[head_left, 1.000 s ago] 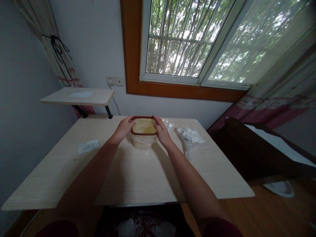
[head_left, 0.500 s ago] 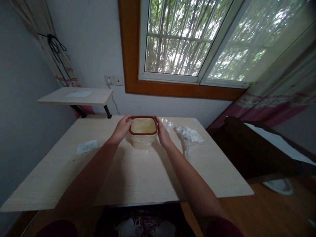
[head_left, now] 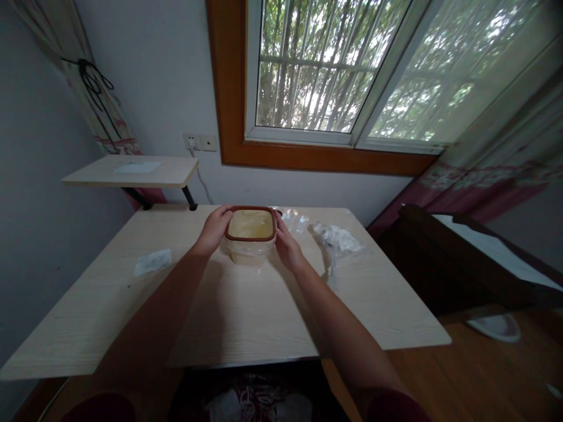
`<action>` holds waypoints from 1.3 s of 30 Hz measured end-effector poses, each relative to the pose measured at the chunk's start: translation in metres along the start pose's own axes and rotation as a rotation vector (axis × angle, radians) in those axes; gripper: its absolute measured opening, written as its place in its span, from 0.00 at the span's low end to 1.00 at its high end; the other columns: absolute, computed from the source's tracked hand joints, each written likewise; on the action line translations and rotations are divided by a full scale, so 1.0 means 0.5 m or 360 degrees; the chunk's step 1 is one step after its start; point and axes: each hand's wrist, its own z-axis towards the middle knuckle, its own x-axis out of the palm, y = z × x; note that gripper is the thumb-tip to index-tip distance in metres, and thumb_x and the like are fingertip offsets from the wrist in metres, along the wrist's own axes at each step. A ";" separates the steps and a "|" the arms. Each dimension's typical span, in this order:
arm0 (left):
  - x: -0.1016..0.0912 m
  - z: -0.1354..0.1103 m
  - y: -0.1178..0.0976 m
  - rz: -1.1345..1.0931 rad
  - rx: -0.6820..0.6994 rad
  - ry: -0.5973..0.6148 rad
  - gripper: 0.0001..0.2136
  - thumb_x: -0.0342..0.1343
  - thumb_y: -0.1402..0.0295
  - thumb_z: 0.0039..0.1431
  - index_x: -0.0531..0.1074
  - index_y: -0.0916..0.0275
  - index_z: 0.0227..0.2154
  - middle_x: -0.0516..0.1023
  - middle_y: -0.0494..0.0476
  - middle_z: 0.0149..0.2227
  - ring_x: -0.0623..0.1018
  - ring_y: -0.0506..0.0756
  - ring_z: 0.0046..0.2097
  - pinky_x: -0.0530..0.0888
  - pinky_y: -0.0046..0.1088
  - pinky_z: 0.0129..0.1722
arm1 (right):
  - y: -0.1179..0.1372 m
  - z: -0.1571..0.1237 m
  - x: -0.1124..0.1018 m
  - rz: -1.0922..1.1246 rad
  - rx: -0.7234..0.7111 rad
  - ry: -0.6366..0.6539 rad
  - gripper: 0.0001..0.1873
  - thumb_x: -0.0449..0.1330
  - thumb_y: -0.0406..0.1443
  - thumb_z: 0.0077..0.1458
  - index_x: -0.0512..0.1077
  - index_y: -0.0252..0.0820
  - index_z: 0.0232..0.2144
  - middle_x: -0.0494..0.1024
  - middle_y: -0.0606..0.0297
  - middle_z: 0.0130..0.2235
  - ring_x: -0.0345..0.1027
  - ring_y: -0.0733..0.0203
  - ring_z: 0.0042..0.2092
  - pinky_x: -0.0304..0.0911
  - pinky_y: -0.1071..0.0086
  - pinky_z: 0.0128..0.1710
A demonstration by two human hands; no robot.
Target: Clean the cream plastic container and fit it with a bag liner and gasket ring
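Note:
A squarish cream food container [head_left: 251, 257] with a brown rim is near the far edge of the table. Thin clear plastic film [head_left: 259, 247] clings around its front below the rim. My left hand [head_left: 214, 231] grips the container's left side, thumb by the rim. On the opposite side my right hand [head_left: 287, 245] holds the rim's right corner, with its fingers partly hidden behind. Just beyond that hand lies some crumpled clear plastic [head_left: 295, 220].
A crumpled clear bag with white contents [head_left: 338, 239] lies on the table [head_left: 259, 316] to the right. At left is a flat whitish packet [head_left: 153, 262]. A small raised shelf [head_left: 169, 171] stands at the back left, below a wall socket [head_left: 200, 142]. Behind is a window [head_left: 316, 88].
Both hands stay on the container. My right fingers have shifted slightly at its right rim, and the film at the front looks a little changed. The whole view has moved slightly.

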 end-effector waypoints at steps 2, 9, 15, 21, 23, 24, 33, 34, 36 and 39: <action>-0.001 -0.001 -0.004 -0.0025 -0.0016 -0.0014 0.21 0.52 0.65 0.55 0.77 0.66 0.49 0.80 0.65 0.53 0.79 0.61 0.54 0.74 0.42 0.56 | -0.004 0.000 0.001 0.0021 0.0000 0.0018 0.41 0.44 0.58 0.64 0.49 0.48 0.72 0.54 0.61 0.73 0.53 0.54 0.71 0.55 0.52 0.67; -0.023 0.011 -0.032 0.0254 -0.0046 0.0050 0.19 0.58 0.70 0.51 0.79 0.67 0.48 0.82 0.65 0.49 0.82 0.59 0.48 0.76 0.39 0.54 | -0.032 0.010 -0.010 0.0242 -0.0105 0.0091 0.38 0.55 0.55 0.61 0.54 0.55 0.70 0.53 0.70 0.73 0.44 0.56 0.74 0.41 0.53 0.73; -0.031 0.010 -0.082 0.1133 0.0094 0.0039 0.17 0.53 0.72 0.59 0.81 0.64 0.48 0.84 0.62 0.47 0.82 0.58 0.48 0.75 0.33 0.53 | -0.029 0.023 -0.017 -0.0076 -0.0077 0.0107 0.40 0.52 0.58 0.63 0.51 0.56 0.71 0.56 0.70 0.72 0.41 0.55 0.74 0.42 0.50 0.72; -0.026 0.002 -0.129 0.1781 0.0307 0.0124 0.17 0.49 0.70 0.64 0.80 0.64 0.50 0.83 0.65 0.48 0.82 0.62 0.48 0.74 0.36 0.51 | -0.021 0.029 -0.015 -0.0276 -0.0103 0.0104 0.38 0.51 0.53 0.65 0.48 0.54 0.72 0.60 0.68 0.70 0.47 0.53 0.73 0.49 0.48 0.70; -0.026 0.005 -0.137 0.1839 0.0322 0.0121 0.17 0.49 0.70 0.64 0.80 0.63 0.50 0.83 0.65 0.48 0.82 0.61 0.48 0.74 0.34 0.51 | -0.023 0.030 -0.015 -0.0298 -0.0086 0.0099 0.37 0.50 0.50 0.65 0.48 0.56 0.72 0.61 0.69 0.70 0.49 0.53 0.72 0.51 0.47 0.70; -0.026 0.007 -0.139 0.1854 0.0325 0.0116 0.17 0.49 0.69 0.65 0.80 0.63 0.50 0.83 0.65 0.48 0.82 0.60 0.48 0.74 0.34 0.50 | -0.025 0.030 -0.015 -0.0288 -0.0078 0.0091 0.36 0.50 0.49 0.66 0.48 0.56 0.72 0.61 0.69 0.70 0.50 0.53 0.72 0.52 0.47 0.69; -0.028 0.023 -0.123 0.1928 0.0281 0.0234 0.17 0.50 0.67 0.65 0.81 0.63 0.48 0.84 0.65 0.45 0.82 0.60 0.45 0.74 0.33 0.48 | 0.016 0.020 -0.026 -0.0327 -0.0285 0.0018 0.28 0.49 0.47 0.68 0.61 0.55 0.67 0.60 0.67 0.70 0.51 0.55 0.71 0.44 0.51 0.72; -0.028 0.024 -0.122 0.1940 0.0273 0.0242 0.17 0.49 0.67 0.65 0.81 0.63 0.48 0.84 0.65 0.45 0.82 0.59 0.45 0.74 0.32 0.48 | 0.027 0.017 -0.027 -0.0374 -0.0315 0.0026 0.27 0.49 0.49 0.68 0.62 0.55 0.66 0.61 0.66 0.70 0.50 0.54 0.71 0.43 0.51 0.72; -0.028 0.026 -0.124 0.1968 0.0256 0.0270 0.17 0.49 0.66 0.66 0.81 0.63 0.48 0.84 0.65 0.45 0.81 0.59 0.45 0.74 0.31 0.48 | 0.044 0.011 -0.030 -0.0444 -0.0341 0.0073 0.29 0.51 0.52 0.67 0.62 0.57 0.67 0.59 0.66 0.70 0.49 0.53 0.72 0.43 0.50 0.72; -0.025 0.028 -0.134 0.2027 0.0229 0.0327 0.18 0.48 0.66 0.66 0.81 0.64 0.47 0.84 0.66 0.45 0.82 0.59 0.45 0.74 0.32 0.47 | 0.058 0.005 -0.035 -0.0496 -0.0360 0.0184 0.33 0.55 0.54 0.65 0.57 0.60 0.68 0.54 0.65 0.72 0.46 0.51 0.73 0.47 0.49 0.71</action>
